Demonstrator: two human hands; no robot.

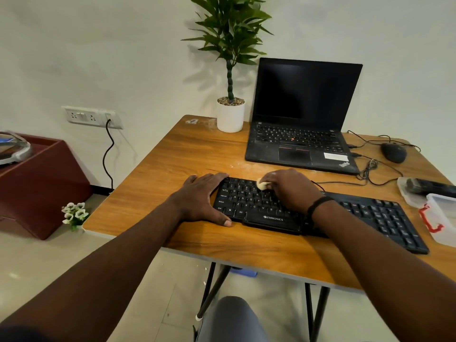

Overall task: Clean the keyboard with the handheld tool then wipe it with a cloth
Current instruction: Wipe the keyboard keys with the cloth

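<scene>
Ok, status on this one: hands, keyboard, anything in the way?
Left hand flat, bracing keyboard left end. Right hand pressing pale wad onto keys. Nothing blocking.

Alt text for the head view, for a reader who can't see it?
A person's right hand rubs a small pale wad over a black keyboard while the left hand steadies its left end on a wooden table; an open laptop, mouse and potted plant sit behind.

A wooden table (187, 154) on black folding legs is seen. On it are set a black keyboard (318, 213), an open laptop (299, 134), a potted plant (230, 117), a wired mouse (393, 152) and a clear plastic container (443, 218) at the right edge.
</scene>
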